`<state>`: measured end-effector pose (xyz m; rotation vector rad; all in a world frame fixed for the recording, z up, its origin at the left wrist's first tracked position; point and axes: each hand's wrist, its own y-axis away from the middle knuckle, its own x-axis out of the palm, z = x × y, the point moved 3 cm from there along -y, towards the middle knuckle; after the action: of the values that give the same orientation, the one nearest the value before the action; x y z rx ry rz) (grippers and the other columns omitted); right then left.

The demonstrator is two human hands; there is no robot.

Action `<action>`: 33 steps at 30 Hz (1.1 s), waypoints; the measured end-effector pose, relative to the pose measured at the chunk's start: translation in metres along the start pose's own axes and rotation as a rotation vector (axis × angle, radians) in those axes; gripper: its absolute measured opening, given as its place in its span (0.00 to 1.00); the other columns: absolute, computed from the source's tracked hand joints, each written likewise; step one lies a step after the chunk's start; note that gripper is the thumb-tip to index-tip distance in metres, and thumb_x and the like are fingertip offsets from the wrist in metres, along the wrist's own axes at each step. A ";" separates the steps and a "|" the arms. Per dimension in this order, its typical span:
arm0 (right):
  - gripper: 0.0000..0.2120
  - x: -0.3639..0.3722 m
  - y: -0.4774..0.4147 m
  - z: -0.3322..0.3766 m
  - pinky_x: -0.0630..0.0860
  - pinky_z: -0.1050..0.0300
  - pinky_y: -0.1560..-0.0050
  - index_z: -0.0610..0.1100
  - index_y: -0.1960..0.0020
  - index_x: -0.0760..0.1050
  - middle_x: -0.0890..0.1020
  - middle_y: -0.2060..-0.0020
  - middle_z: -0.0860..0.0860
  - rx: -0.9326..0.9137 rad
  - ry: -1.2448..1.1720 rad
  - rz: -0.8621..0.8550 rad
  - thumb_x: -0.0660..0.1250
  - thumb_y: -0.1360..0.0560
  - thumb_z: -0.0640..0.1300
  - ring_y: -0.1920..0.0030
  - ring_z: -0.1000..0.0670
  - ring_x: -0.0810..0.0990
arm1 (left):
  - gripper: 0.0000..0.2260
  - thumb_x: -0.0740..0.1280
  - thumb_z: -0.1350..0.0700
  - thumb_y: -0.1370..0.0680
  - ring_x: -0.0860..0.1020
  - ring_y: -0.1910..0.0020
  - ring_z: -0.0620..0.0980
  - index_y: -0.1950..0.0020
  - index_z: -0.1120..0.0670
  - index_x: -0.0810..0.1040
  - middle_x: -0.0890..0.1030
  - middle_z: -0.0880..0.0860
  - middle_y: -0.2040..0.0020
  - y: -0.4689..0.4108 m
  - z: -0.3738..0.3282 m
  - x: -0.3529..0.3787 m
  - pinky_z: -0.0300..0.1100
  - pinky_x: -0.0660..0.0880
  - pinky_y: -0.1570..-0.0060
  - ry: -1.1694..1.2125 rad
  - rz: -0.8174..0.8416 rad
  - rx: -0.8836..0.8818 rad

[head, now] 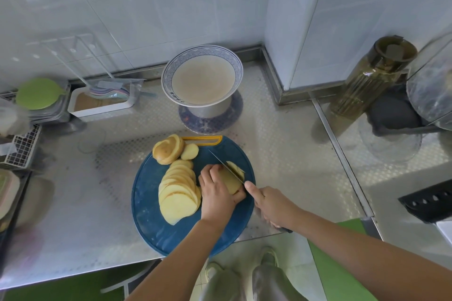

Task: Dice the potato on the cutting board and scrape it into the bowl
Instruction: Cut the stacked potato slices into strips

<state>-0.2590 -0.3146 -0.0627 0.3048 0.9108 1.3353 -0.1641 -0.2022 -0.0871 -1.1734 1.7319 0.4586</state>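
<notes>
Centre of the frame, on the steel surface [73, 215], and this is the slicing stage, with no dice on the round blue cutting board [146, 215] yet. On the board's left side lies a fan of potato rounds [178, 193], pale yellow, thin and overlapping like toppled cards, with two thicker end pieces [168, 149] up by the orange handle slot. Just right of the fan, the left hand [216, 193] is curled down over the uncut potato chunk [230, 183], fingers tucked and pinning it to the board. The knife [227, 166] stands right against those knuckles, blade angled toward the upper left, and a fresh slice [236, 167] leans away on its far side. Further right, the right hand [271, 205] is wrapped round the handle, one digit stretched forward toward the blade. By my reading, the chunk needs finishing first, then the rounds want stacking and cross-cutting into sticks and cubes, with the holding fingers kept back. The blue-rimmed bowl [166, 76] waits well beyond the board, top centre, nothing in it.
</notes>
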 end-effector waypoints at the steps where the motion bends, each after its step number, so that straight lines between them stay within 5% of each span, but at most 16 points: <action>1: 0.29 -0.001 0.000 0.000 0.62 0.61 0.74 0.45 0.68 0.60 0.64 0.79 0.53 -0.007 -0.037 0.009 0.45 0.20 0.67 0.81 0.56 0.61 | 0.37 0.79 0.43 0.40 0.75 0.48 0.61 0.41 0.59 0.66 0.72 0.62 0.46 0.000 -0.001 -0.001 0.51 0.74 0.45 0.009 0.003 -0.007; 13: 0.29 -0.014 0.007 0.000 0.63 0.58 0.75 0.44 0.66 0.64 0.64 0.77 0.48 0.010 -0.410 0.193 0.50 0.21 0.68 0.79 0.50 0.61 | 0.29 0.61 0.42 0.30 0.72 0.47 0.60 0.40 0.65 0.72 0.71 0.61 0.44 0.000 -0.002 -0.008 0.51 0.71 0.42 0.117 0.030 -0.077; 33: 0.32 -0.015 0.025 -0.004 0.67 0.55 0.69 0.44 0.70 0.62 0.65 0.84 0.51 -0.033 -0.144 0.170 0.47 0.22 0.69 0.83 0.50 0.63 | 0.26 0.63 0.45 0.31 0.74 0.52 0.60 0.44 0.64 0.73 0.72 0.61 0.49 -0.001 -0.004 -0.010 0.51 0.73 0.48 0.091 0.045 -0.109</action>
<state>-0.2790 -0.3228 -0.0426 0.4555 0.7546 1.4627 -0.1651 -0.2006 -0.0761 -1.2509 1.8339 0.5403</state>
